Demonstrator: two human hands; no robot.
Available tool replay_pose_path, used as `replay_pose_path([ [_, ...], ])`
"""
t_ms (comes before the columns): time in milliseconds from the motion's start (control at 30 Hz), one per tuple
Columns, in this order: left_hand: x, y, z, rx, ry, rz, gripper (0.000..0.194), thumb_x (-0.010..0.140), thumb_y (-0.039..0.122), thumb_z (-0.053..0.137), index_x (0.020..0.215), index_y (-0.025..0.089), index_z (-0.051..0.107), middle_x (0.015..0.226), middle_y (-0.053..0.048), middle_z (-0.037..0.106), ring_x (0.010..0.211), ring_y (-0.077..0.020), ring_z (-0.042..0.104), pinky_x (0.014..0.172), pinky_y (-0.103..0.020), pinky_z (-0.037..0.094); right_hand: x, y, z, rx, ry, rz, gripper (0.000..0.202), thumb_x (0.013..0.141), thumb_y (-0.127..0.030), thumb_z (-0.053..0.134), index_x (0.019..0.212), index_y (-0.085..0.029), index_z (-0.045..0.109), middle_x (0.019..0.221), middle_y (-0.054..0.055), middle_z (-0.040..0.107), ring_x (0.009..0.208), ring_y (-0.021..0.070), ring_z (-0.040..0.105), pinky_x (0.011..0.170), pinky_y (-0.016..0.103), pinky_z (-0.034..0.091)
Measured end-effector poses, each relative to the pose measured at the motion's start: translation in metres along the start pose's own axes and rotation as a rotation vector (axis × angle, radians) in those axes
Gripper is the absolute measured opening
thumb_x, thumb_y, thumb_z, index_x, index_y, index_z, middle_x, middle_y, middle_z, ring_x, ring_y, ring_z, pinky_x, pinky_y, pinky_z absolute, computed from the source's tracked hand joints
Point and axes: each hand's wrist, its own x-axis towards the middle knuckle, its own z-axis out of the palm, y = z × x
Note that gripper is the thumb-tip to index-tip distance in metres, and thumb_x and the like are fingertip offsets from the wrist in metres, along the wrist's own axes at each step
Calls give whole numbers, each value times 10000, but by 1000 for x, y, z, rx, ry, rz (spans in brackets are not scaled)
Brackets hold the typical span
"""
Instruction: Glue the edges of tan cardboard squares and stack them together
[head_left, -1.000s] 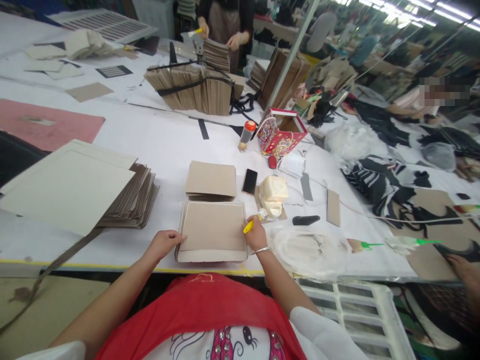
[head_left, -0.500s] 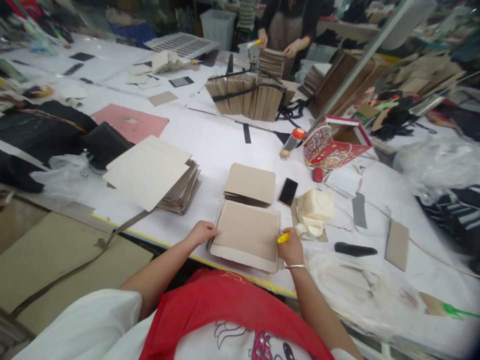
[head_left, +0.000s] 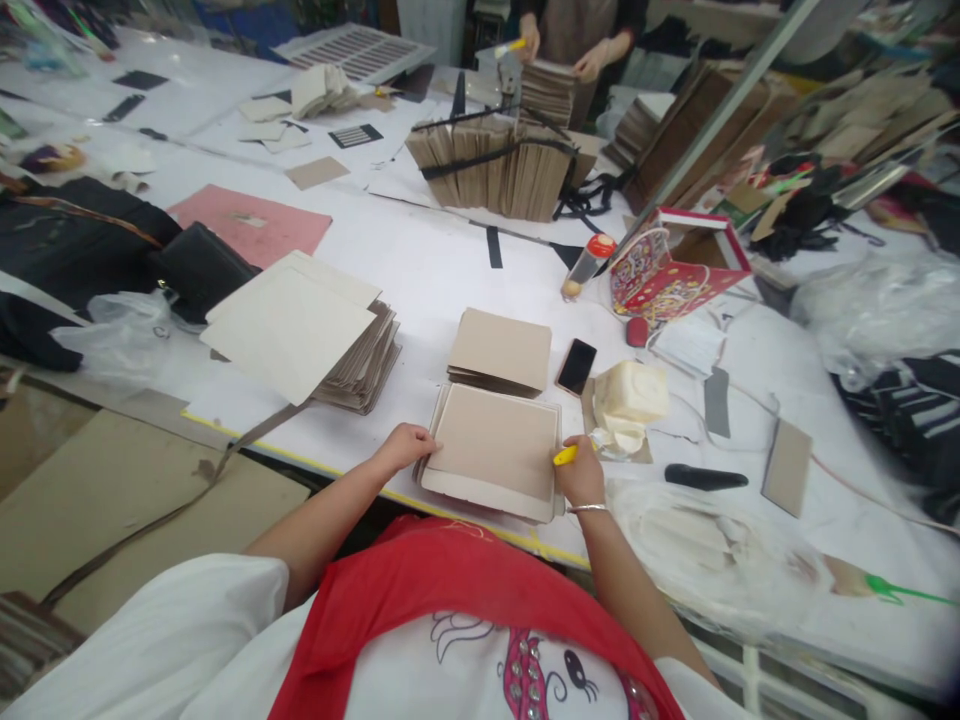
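While the left hand [head_left: 405, 446] presses curled fingers against the left edge of the card panel [head_left: 495, 450] at the table's near edge, the right hand [head_left: 581, 478] grips a yellow-handled brush [head_left: 565, 455] at the panel's right edge. Good work here likely means holding the panel flat and squared on its backing. Just beyond lie a stack of cut cards [head_left: 501, 350], a phone [head_left: 576, 366] and a pale lump [head_left: 628, 398]; farther off, the open red box [head_left: 675, 270] shows nothing clear inside
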Motion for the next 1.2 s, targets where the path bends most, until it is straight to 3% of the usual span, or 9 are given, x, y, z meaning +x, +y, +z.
replay_pose_path([
  [333, 4, -4, 6, 120, -21, -18, 339, 573, 476, 607, 522, 141, 580, 496, 18, 539, 548, -118, 465, 574, -225, 340, -4, -2, -3, -42, -35, 27, 239, 748, -259, 523, 968, -180, 470, 714, 17, 558, 651, 160, 522, 571, 231, 319],
  [633, 3, -1, 7, 212, -11, -25, 353, 599, 496, 568, 546, 147, 560, 497, 27, 502, 524, -115, 441, 534, -223, 317, -7, -4, -6, -71, -30, 18, 213, 768, -264, 512, 957, -183, 458, 712, 14, 565, 639, 155, 529, 555, 228, 302],
  [767, 7, 4, 2, 474, -46, 23, 391, 656, 534, 506, 538, 164, 550, 506, 8, 515, 540, -140, 479, 523, -235, 311, -6, -5, -6, -136, -44, 1, 203, 768, -229, 509, 955, -181, 446, 669, 2, 557, 598, 140, 528, 522, 221, 278],
  [867, 2, 19, -2, 807, 12, 35, 413, 693, 558, 476, 589, 171, 577, 593, -31, 564, 606, -173, 526, 551, -256, 329, -6, -9, -8, -215, -62, -28, 237, 746, -179, 526, 967, -174, 439, 676, 7, 567, 587, 137, 536, 502, 221, 267],
  [933, -5, 33, -3, 978, 104, 112, 363, 703, 521, 509, 711, 170, 603, 735, -62, 595, 717, -199, 548, 607, -273, 360, -7, -14, -14, -272, -51, -42, 244, 746, -174, 534, 974, -166, 444, 712, 29, 582, 602, 144, 550, 499, 221, 278],
  [1033, -14, 53, 4, 1086, 182, 368, 273, 725, 362, 561, 929, 182, 582, 969, -88, 575, 911, -221, 516, 735, -309, 382, -8, -25, -34, -277, 35, -99, 247, 800, -308, 513, 993, -160, 467, 770, 65, 598, 643, 163, 574, 518, 226, 330],
  [1133, -17, 65, 21, 1062, 151, 612, 297, 773, 253, 514, 1066, 214, 534, 1157, -87, 513, 1052, -227, 444, 841, -353, 360, -7, -47, -57, -4, 79, -225, 373, 837, -457, 424, 1072, -171, 468, 740, 41, 606, 609, 144, 582, 548, 226, 399],
  [1200, -15, 67, 35, 1031, 103, 718, 336, 789, 269, 503, 1123, 227, 508, 1254, -80, 456, 1132, -236, 385, 897, -379, 329, -3, -68, -63, 309, 9, -268, 438, 854, -507, 337, 1132, -188, 451, 682, 8, 602, 519, 113, 562, 523, 216, 431],
])
